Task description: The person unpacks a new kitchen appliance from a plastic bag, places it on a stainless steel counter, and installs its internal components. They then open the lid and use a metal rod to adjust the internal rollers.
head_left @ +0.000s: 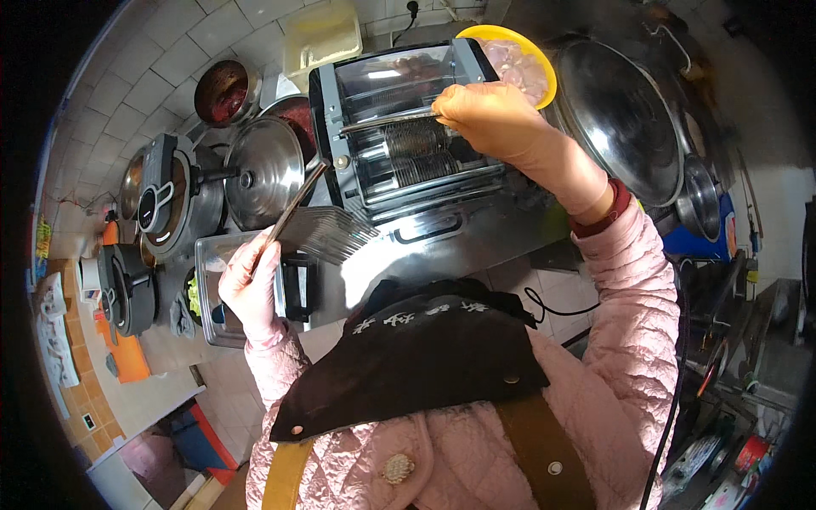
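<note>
A meat-cutting machine (371, 177) with a clear cover and rollers of close-set blades (418, 153) stands on the counter before me. My left hand (252, 287) is closed round the bar of a metal comb (327, 233) with long parallel tines. This comb is held tilted, beside the machine's near left corner. Over the machine, my right hand (486, 116) grips one end of a second metal bar (387, 122), which lies across the opening above the blades. Whether this bar has tines too is hard to make out.
Behind the machine's right side is a yellow bowl (548, 64) of raw meat pieces. A large shiny wok-like pan (625, 119) stands right of it. Leftward are a pot lid (265, 173), a pressure cooker (174, 191) and a clear tray (223, 255). A cream tub (321, 38) is at the back.
</note>
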A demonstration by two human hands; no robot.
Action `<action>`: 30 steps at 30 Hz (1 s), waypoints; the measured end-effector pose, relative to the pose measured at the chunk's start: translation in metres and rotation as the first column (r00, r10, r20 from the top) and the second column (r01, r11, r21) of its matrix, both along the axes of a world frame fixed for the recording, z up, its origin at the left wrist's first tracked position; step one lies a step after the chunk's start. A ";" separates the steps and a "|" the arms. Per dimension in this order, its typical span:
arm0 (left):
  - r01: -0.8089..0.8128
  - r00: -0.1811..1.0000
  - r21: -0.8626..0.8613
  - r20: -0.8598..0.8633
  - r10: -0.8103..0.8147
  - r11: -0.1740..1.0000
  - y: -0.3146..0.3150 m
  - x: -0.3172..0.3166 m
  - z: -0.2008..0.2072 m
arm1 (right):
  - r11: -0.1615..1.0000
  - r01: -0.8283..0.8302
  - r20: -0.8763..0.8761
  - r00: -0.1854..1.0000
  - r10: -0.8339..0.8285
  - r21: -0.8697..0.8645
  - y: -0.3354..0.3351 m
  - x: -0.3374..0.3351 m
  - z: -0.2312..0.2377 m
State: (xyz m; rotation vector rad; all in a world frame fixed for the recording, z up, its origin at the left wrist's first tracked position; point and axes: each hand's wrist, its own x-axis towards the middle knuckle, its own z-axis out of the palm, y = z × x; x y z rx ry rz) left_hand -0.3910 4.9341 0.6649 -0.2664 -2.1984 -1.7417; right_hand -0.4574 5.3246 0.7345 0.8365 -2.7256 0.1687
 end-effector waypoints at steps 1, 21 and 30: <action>-0.006 1.000 -0.011 0.000 0.006 1.000 -0.001 0.001 0.000 | 1.000 -0.013 -0.004 1.000 0.013 -0.013 0.001 -0.001 -0.002; -0.042 0.999 0.057 0.024 0.041 0.997 -0.008 0.003 -0.008 | 0.974 -0.024 0.098 0.994 0.047 -0.224 0.004 -0.008 0.001; 0.020 1.000 -0.006 0.004 -0.020 1.000 -0.009 0.002 -0.006 | 0.996 0.066 0.298 0.953 -0.046 -0.056 -0.002 -0.017 0.006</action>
